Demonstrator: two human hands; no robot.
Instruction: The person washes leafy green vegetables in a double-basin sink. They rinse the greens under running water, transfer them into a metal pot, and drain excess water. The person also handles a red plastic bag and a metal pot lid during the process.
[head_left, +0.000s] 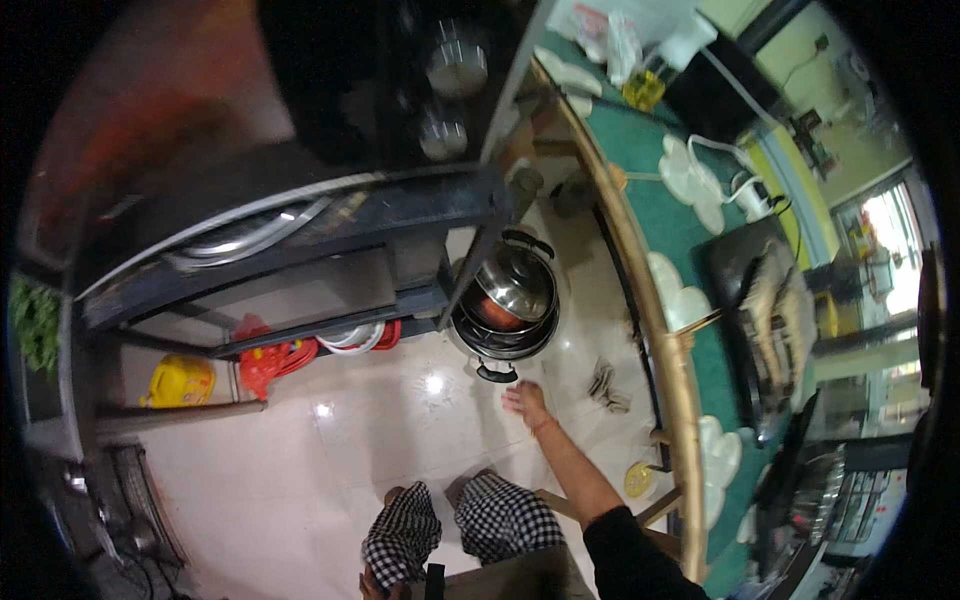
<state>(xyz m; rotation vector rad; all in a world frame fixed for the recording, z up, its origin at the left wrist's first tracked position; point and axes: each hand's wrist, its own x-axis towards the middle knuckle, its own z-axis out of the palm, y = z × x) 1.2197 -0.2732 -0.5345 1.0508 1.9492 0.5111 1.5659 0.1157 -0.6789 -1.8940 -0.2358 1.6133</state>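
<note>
My right hand (526, 405) reaches out over the tiled floor with its fingers apart and nothing in it. It is just below the black handle (497, 373) of a large steel pot (541, 345), and a gap shows between hand and handle. Inside that pot sits a smaller vessel with something reddish in it, partly covered by a tilted shiny steel lid (534, 289). At the bottom edge, my left hand (384, 586) rests by the knee of my checked trousers; only part of it shows, and whether it holds anything is hidden.
Left of the pot stands a dark metal rack (420, 298) with a yellow plastic container (178, 381), a red plastic bag (259, 352) and a white basin (352, 341). A green-topped table (637, 169) runs along the right. A crumpled cloth (609, 386) lies on the floor between.
</note>
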